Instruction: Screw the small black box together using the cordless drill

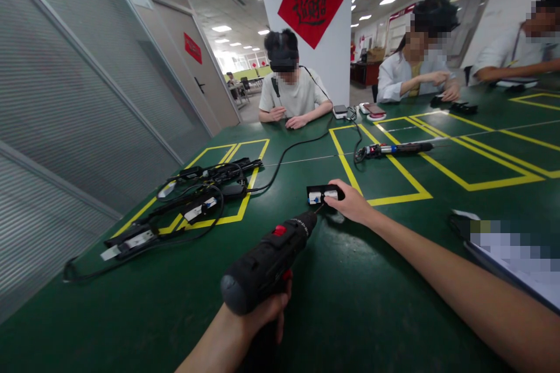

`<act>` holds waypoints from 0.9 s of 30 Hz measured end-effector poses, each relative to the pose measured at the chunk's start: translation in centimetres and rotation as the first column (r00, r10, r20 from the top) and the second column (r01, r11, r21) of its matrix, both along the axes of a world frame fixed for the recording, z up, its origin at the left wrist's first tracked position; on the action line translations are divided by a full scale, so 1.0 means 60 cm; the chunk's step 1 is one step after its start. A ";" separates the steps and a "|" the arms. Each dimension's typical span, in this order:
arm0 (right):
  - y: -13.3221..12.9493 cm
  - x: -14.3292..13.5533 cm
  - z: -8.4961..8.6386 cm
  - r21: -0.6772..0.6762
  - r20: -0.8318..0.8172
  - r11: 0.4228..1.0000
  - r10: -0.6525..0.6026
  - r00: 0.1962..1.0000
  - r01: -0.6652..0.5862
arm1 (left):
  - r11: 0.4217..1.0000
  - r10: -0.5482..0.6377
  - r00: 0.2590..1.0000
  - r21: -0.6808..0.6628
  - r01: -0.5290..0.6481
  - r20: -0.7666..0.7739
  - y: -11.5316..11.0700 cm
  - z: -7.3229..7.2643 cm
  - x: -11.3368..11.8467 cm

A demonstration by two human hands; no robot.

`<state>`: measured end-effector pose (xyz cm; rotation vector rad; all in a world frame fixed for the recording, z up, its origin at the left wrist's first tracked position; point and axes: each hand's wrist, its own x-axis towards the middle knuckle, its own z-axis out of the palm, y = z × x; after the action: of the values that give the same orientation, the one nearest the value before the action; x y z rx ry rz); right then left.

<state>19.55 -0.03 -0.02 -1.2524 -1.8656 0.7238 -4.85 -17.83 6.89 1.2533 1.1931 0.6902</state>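
Note:
My left hand [268, 313] is wrapped round the grip of a black cordless drill [266, 259] with red buttons. The drill points forward and slightly right, its bit reaching a small black housing [311, 191] with a white and blue part inside. Whether the bit touches a screw there is too small to tell. The fingers of my right hand [346, 201] pinch the right end of that housing on the table, and the thumb lies across its front.
On the left lie several black cabled devices [205, 189]. A screwdriver-like electronic tool [394, 150] rests inside yellow tape lines on the green table [380, 280]. A clipboard with paper [516, 250] is at right. Three people sit across the table; a cable [286, 154] crosses it.

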 end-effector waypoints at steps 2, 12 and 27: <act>0.001 -0.001 -0.003 0.008 0.001 1.000 -0.008 1.000 0.008 | 1.000 0.015 1.000 0.007 -0.015 0.005 0.000 -0.002 0.001; -0.008 -0.006 0.005 -0.026 0.033 1.000 -0.003 0.999 0.004 | 0.997 0.065 0.997 -0.044 -0.064 0.032 0.004 0.002 0.007; -0.002 -0.004 -0.001 0.068 0.049 0.997 0.027 0.998 -0.031 | 0.994 0.062 0.998 -0.092 -0.060 0.018 0.007 -0.003 0.008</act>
<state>19.30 -0.18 -0.10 -1.2112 -1.9351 0.6441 -4.37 -17.43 6.69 1.1349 1.2366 0.6838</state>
